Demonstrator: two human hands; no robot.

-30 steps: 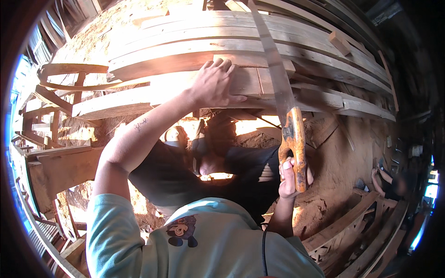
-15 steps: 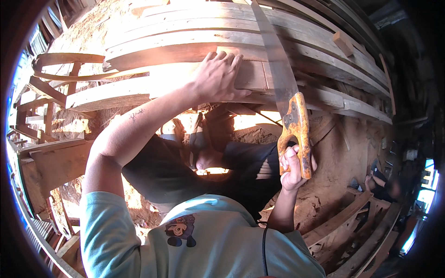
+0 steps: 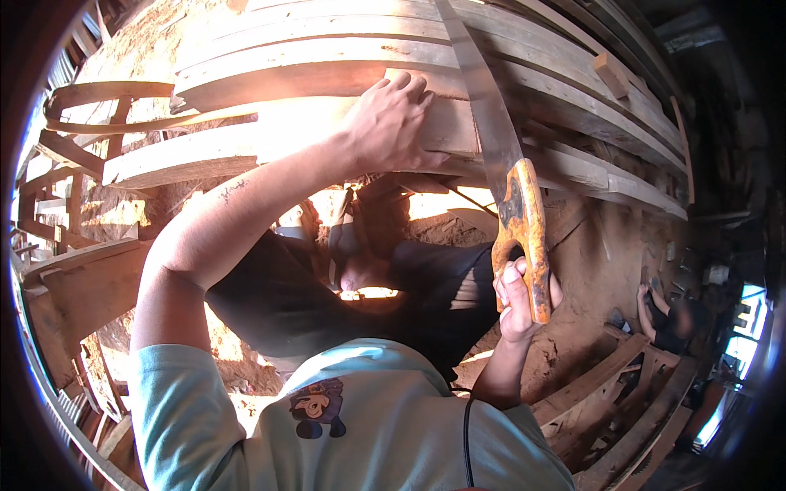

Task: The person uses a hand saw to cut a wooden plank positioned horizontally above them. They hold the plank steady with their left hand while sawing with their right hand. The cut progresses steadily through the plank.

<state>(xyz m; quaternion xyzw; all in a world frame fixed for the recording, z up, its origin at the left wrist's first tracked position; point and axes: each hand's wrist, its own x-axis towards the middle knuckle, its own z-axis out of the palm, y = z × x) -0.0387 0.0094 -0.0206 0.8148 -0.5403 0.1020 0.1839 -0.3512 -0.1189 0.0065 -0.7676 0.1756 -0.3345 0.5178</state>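
Observation:
My left hand [image 3: 391,124] grips a light wooden board [image 3: 452,129], its fingers bent over the far side and its thumb toward me. My right hand [image 3: 519,296] is wrapped round the worn orange wooden handle [image 3: 534,233] of a handsaw. The long metal blade [image 3: 483,86] points away from me across the boards, just right of my left hand; whether its teeth are in the wood I cannot tell. My dark-trousered legs show below the boards.
Long planks [image 3: 319,49] lie side by side, with a small block [image 3: 610,74] on them. Wooden frames [image 3: 82,286] stand at left and lower right [image 3: 589,385]. Beyond bare earth [image 3: 598,270], another person [image 3: 663,319] is at the far right, arms stretched out.
The view has shifted slightly, so the boards appear higher. The saw moved away from me, then slightly back toward me against the boards. My left hand stays on the board.

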